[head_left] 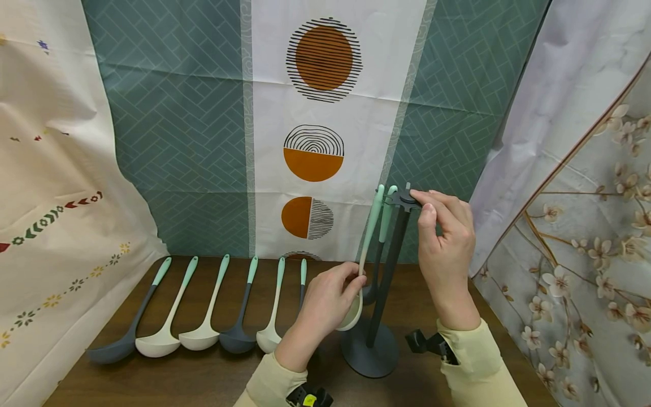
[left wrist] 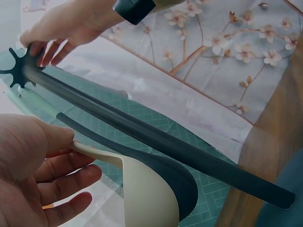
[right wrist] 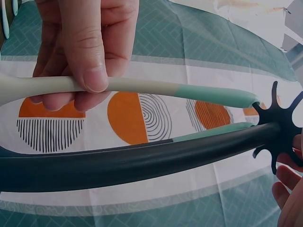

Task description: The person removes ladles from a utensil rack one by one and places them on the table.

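Between thumb and fingers my left hand (head_left: pixel 328 297) pinches the lower handle of a cream ladle (head_left: pixel 373 226) with a mint-green grip. That ladle's top end meets a hook of the dark utensil stand (head_left: pixel 391 271); whether it hangs there fully I cannot tell. Beside it a dark ladle (left wrist: pixel 165 175), also with a mint-green grip, hangs from the same hooked top. My right hand (head_left: pixel 445 243) holds the rim of the stand's hooked top (right wrist: pixel 279 123) with thumb and fingers. The stand is upright on its round base (head_left: pixel 370 353).
Left of the stand, several dark and cream ladles (head_left: pixel 205 333) lie in a row on the brown wooden table (head_left: pixel 168 384), handles pointing away. A patterned curtain (head_left: pixel 188 141) hangs behind, and flowered cloth (head_left: pixel 585 271) borders the right side.
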{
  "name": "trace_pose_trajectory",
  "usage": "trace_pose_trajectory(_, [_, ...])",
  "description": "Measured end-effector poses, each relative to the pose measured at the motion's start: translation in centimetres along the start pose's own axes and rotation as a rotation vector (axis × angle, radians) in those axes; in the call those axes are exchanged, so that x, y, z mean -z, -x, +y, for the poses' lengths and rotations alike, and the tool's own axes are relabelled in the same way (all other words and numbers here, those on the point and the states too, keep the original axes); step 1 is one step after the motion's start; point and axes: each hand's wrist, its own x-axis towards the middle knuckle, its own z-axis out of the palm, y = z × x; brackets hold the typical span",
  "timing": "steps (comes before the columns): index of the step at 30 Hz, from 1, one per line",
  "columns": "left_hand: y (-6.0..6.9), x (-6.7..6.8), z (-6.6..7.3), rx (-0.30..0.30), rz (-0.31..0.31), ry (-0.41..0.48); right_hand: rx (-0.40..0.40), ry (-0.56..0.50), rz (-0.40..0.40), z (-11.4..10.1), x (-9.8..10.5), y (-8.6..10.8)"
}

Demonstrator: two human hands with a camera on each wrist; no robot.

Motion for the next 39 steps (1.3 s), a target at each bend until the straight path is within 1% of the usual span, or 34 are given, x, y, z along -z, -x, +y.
trace_pose_trajectory(18, [0.1, 0.5, 0.0, 0.024, 0.0, 0.012, -0.003, -0.002, 0.002, 0.0, 0.0, 0.0])
trace_pose_trajectory(25, [-0.1, 0.7, -0.2, 0.009, 0.018, 0.006, -0.004, 0.0, 0.002, -0.1, 0.0, 0.1])
trace_pose_trajectory(39, [0.0, 1.4, -0.4, 0.014, 0.053, -0.002, -0.009, -0.009, 0.01, -0.3, 0.0, 0.1])
